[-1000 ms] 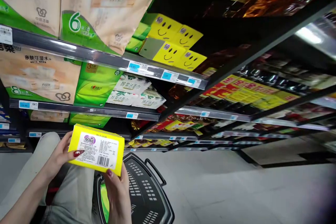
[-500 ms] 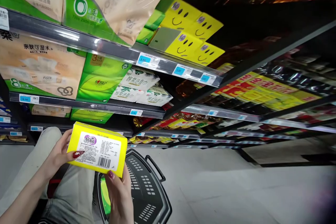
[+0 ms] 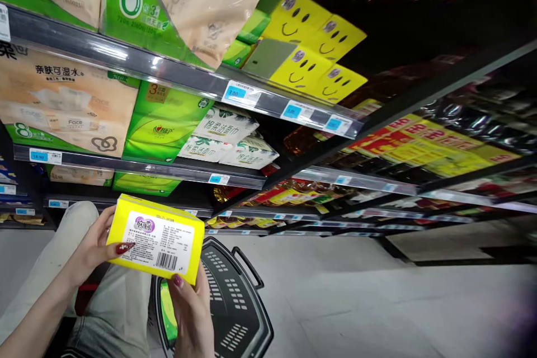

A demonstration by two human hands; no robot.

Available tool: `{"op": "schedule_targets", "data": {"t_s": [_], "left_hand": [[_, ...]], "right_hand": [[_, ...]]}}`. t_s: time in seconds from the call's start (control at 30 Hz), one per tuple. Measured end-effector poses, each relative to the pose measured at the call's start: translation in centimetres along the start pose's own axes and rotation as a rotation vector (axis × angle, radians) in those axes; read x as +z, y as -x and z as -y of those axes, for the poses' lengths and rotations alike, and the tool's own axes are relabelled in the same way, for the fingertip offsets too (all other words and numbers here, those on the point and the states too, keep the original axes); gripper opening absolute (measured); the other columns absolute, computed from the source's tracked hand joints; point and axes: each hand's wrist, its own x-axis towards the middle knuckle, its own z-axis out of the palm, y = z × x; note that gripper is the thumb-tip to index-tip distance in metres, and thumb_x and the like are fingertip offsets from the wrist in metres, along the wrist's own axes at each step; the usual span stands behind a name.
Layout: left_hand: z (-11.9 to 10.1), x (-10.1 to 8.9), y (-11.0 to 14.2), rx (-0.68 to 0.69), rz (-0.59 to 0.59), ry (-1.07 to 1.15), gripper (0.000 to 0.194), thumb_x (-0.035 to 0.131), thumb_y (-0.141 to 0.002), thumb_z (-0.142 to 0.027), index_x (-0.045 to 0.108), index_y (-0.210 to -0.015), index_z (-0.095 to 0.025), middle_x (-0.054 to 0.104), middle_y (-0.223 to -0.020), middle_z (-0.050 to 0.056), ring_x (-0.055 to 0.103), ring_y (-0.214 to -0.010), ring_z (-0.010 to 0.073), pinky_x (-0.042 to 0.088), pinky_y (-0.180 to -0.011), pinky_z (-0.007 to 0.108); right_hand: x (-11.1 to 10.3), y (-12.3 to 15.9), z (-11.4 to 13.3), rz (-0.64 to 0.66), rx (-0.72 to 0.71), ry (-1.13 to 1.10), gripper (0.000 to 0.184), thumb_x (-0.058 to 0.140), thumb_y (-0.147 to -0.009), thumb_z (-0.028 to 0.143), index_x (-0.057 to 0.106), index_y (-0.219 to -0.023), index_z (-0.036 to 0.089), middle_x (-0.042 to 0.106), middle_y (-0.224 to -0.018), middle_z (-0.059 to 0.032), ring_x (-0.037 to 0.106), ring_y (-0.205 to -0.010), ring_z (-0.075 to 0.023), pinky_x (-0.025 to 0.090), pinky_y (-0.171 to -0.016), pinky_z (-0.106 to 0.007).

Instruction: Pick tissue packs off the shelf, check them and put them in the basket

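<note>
Low in front of me, a yellow tissue box (image 3: 195,246) is held between both hands, its white printed label with a barcode facing up at me. My left hand (image 3: 94,243) grips its left end, thumb with a dark red nail lying over the label's edge. Against the lower right corner closes my right hand (image 3: 193,302), thumb on the near edge and fingers behind the box. Matching yellow boxes (image 3: 302,70) with smiling faces are stacked on the upper shelf. Below the held box stands a black shopping basket (image 3: 235,291) with a green pack (image 3: 168,310) inside.
Shelves with a price-tag rail (image 3: 168,75) run across the view, carrying large tissue packs (image 3: 62,100), a green tissue pack (image 3: 168,123) and white packs (image 3: 226,134). Bottles with red and yellow labels (image 3: 432,140) fill shelves to the right. Grey floor (image 3: 356,302) lies beside the basket.
The camera view has shifted very slightly, with the upper shelves appearing a little larger. Both hands keep the tissue box in nearly the same place.
</note>
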Motion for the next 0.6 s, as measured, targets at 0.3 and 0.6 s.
{"op": "schedule_targets", "data": {"t_s": [0.3, 0.6], "left_hand": [[0.1, 0.0, -0.1, 0.018, 0.001, 0.002, 0.095, 0.090, -0.069, -0.053, 0.040, -0.141, -0.019, 0.063, -0.144, 0.017, 0.062, -0.130, 0.0380, 0.057, -0.104, 0.041], [0.6, -0.5, -0.4, 0.069, 0.056, 0.014, 0.091, 0.089, -0.071, -0.050, 0.041, -0.143, -0.020, 0.060, -0.148, 0.015, 0.059, -0.134, 0.0393, 0.057, -0.106, 0.043]], "right_hand": [[1.1, 0.3, 0.8, 0.017, 0.000, 0.009, 0.076, 0.097, -0.058, 0.042, 0.068, -0.127, 0.024, 0.076, -0.118, -0.0114, 0.070, -0.105, -0.0273, 0.056, -0.090, -0.037], [-1.3, -0.6, -1.2, 0.044, -0.026, -0.011, 0.075, 0.095, -0.062, 0.038, 0.068, -0.130, 0.026, 0.076, -0.122, -0.0135, 0.073, -0.107, -0.0337, 0.062, -0.086, -0.045]]}}
